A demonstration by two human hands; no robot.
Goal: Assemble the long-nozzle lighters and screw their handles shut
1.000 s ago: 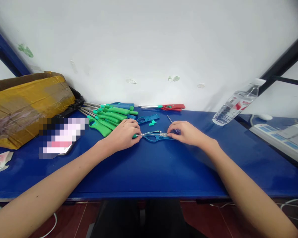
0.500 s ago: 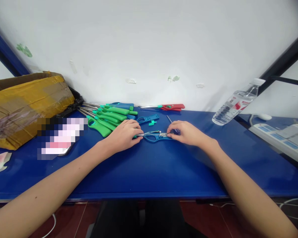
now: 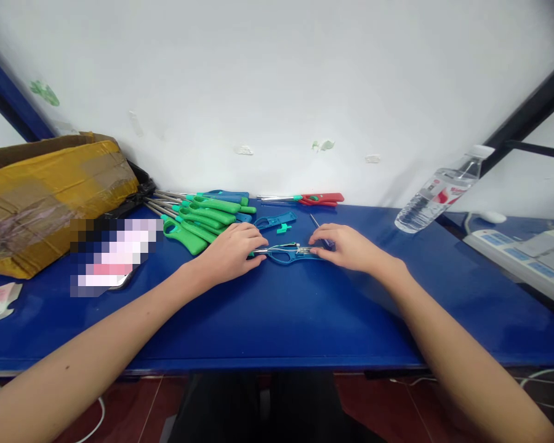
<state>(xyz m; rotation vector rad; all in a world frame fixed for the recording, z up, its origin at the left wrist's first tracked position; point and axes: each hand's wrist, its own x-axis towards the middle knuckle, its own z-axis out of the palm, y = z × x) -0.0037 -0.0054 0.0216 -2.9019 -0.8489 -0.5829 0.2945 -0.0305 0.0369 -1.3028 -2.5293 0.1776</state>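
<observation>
A long-nosed gas lighter [image 3: 286, 256] lies opened in front of me, its blue handle shell exposing a wire and metal parts. My left hand [image 3: 237, 251] is closed around its metal tube at the left end, the tube mostly hidden under the fingers. With thumb and fingers pinched, my right hand [image 3: 344, 246] grips the right end of the same lighter. By those fingers rests what looks like a screwdriver [image 3: 314, 220], its thin shaft pointing up-left. Just behind lie the loose blue shell half [image 3: 277, 220] and a small green plastic piece [image 3: 284, 229].
Green and blue lighters [image 3: 207, 215] are heaped to the left, red lighters [image 3: 323, 199] by the wall. A taped cardboard box [image 3: 50, 203] and a blurred-out phone [image 3: 120, 258] are at left. At right, a water bottle [image 3: 436, 194] leans near a power strip [image 3: 526, 255] on the blue table [image 3: 277, 326].
</observation>
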